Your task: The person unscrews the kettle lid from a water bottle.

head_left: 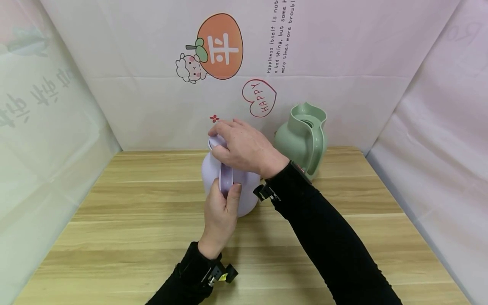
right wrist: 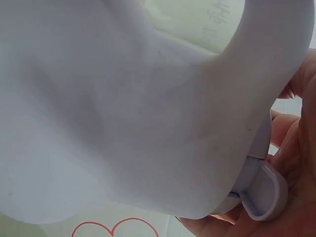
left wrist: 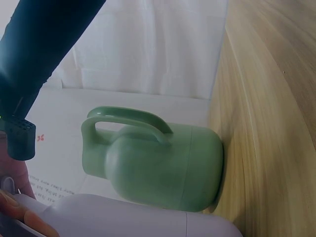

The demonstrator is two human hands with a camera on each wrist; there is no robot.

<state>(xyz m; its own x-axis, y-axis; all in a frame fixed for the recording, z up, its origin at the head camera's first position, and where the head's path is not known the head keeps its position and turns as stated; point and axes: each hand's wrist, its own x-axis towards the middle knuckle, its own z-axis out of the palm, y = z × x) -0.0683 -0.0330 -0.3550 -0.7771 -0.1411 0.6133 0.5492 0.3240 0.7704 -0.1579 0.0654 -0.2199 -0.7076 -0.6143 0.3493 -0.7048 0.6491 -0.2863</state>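
A lavender thermos jug (head_left: pixel 248 199) stands on the wooden table, its handle (head_left: pixel 226 178) facing me. My left hand (head_left: pixel 220 216) grips that handle, the thumb lying along its right side. Over the jug's mouth, my right hand (head_left: pixel 245 146) curls its fingers round the lid (head_left: pixel 217 141), most of which they hide. From the right wrist view, a small lavender lever (right wrist: pixel 266 192) on the lid sticks out against the palm. A green thermos jug (head_left: pixel 295 144) stands behind and to the right, partly covered by the right wrist in the head view.
Wood-grain tabletop (head_left: pixel 145 237) runs around the jugs. White printed cloth (head_left: pixel 152 114) hangs behind the table and along both sides. The green jug stands close to the right forearm (head_left: pixel 320 224), its handle facing me.
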